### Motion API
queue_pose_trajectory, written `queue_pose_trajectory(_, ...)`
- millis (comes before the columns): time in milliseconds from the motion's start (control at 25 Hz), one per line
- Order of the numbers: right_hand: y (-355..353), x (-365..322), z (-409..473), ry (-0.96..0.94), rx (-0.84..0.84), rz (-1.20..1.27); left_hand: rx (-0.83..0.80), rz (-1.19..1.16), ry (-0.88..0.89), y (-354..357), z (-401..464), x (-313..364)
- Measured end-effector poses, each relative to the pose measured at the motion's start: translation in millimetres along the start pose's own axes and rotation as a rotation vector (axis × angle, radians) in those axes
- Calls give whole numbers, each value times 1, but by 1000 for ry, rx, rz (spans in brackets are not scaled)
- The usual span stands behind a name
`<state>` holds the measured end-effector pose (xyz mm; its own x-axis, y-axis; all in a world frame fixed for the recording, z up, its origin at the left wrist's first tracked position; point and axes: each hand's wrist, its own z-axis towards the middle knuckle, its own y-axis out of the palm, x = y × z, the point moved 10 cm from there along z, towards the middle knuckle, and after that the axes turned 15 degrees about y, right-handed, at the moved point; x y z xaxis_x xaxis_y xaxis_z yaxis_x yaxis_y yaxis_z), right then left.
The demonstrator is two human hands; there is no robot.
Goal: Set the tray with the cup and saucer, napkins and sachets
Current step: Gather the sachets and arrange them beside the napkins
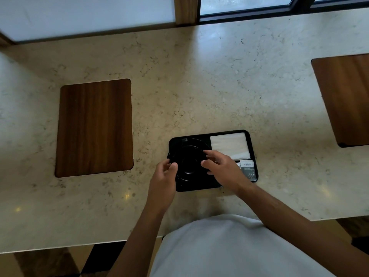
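A black rectangular tray [252,140] lies on the marble counter in front of me. On its left half a black cup [188,163] stands on a black saucer [196,142], with the cup's handle pointing away from me. White napkins [229,144] fill the tray's far right part. Sachets [248,169] lie in the near right corner, partly hidden by my wrist. My left hand [162,180] touches the cup's left rim with thumb and fingers. My right hand [221,166] holds the cup's right rim with its fingertips.
A brown wooden inlay [94,127] is set in the counter to the left of the tray. Another wooden panel [345,96] sits at the right edge. A window frame [186,11] runs along the far side. The counter's near edge is close to my body.
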<state>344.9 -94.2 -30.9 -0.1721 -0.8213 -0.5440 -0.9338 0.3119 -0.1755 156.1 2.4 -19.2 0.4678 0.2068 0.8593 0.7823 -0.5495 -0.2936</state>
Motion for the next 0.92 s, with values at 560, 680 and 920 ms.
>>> queue_pose_trajectory(560,-47,56,-44,4,237,33,104,312,661,29,-62,92)
queue_pose_trajectory(680,-57,75,-48,-14,271,21,-61,352,781,68,-72,104)
queue_pose_trajectory(920,-106,60,-38,-152,378,-258,-352,613,632,151,-62,85)
